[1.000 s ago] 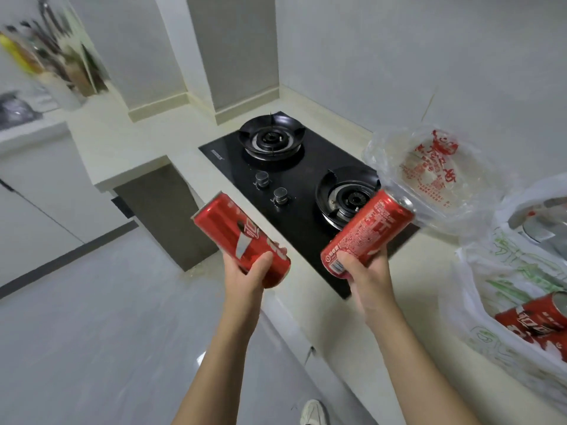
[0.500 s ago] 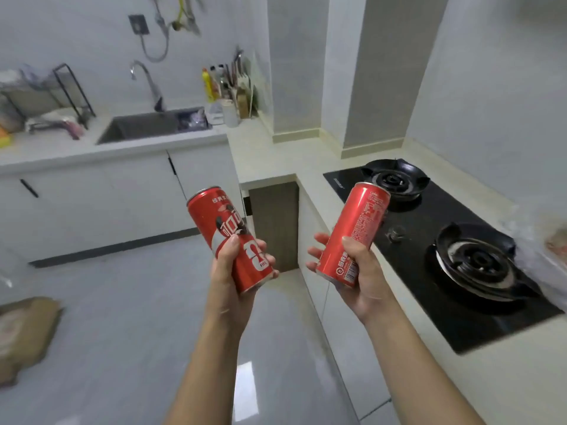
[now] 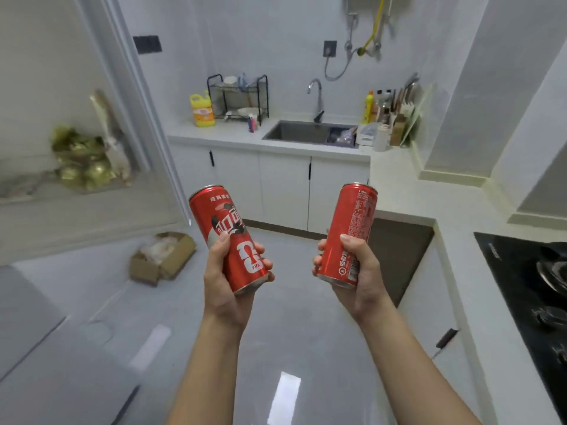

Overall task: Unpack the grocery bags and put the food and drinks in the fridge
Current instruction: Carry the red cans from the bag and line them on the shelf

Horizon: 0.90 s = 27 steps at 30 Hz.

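You are mid-carry, by my reading. Two drinks are out of the bags and in your grasp, but neither has reached the fridge. No grocery bag shows in this view, so you cannot judge from here how much is left to unpack. No fridge shows plainly either. The grey panel [image 3: 33,342] at the lower left edge may be part of one, though that cannot be told from here.

Your left hand [image 3: 224,286] is curled round the lower half of the left can [image 3: 221,216], with the thumb lying up the front and the fingertips wrapping round its right side. This can leans a little, its top tipped to the left, and its base sits just clear of your palm's heel.

Your right hand [image 3: 360,271] grips the right can [image 3: 352,216] the same way, low on the body, with the thumb across the printed side. That can stands closer to upright, with only a slight lean to the right. The upper half of each can rises free above its hand, and the two cans are apart — nothing touches between them.

Both are held out in front of you over the open floor [image 3: 288,338], away from the table [image 3: 408,185] that runs along your right with the hob [image 3: 521,280] set in it. The sink [image 3: 303,133] is across the room ahead of you, and a cardboard box [image 3: 162,256] lies on the floor to the left.

What remains, as I judge it — reach the fridge, free a hand to open it, and stand both cans inside.
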### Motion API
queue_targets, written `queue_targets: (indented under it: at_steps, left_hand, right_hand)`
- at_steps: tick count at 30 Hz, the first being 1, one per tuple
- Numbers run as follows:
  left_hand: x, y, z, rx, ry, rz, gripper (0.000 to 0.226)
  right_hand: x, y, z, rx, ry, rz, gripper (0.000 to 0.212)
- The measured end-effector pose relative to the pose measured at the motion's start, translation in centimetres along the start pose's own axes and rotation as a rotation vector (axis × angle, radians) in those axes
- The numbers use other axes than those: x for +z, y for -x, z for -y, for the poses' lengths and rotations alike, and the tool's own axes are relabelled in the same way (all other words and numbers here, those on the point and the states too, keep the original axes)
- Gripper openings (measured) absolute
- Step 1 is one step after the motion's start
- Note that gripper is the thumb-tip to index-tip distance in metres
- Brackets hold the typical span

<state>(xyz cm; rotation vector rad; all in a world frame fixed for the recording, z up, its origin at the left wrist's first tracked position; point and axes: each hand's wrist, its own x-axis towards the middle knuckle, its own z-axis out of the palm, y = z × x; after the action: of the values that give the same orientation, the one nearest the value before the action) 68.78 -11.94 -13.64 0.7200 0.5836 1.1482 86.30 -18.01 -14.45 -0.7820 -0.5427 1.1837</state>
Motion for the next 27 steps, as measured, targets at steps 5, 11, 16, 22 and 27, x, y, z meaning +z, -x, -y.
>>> queue_targets:
  at_steps: [5, 11, 16, 22, 27]
  left_hand:
    - [-1.0, 2.0, -1.6, 0.17, 0.001, -0.187, 0.045]
    - [-1.9, 6.5, -3.4, 0.408, -0.089, -0.446, 0.055]
    - [-2.2, 11.7, -5.9, 0.598, -0.167, -0.603, 0.053]
    - [-1.4, 17.7, -10.6, 0.807, -0.357, -0.766, 0.066]
    - [0.9, 21.9, -14.3, 0.973, -0.532, -0.883, 0.042]
  right_hand:
    - [2.4, -3.6, -0.8, 0.181, -0.029, 0.25, 0.059]
    - [6.5, -4.7, -3.0, 0.366, 0.02, 0.561, 0.06]
    - [11.2, -2.6, -4.5, 0.416, 0.07, 0.767, 0.071]
    - [17.8, 1.7, -4.2, 0.333, 0.157, 0.997, 0.064]
    - [22.7, 5.3, -2.7, 0.172, 0.207, 1.059, 0.058]
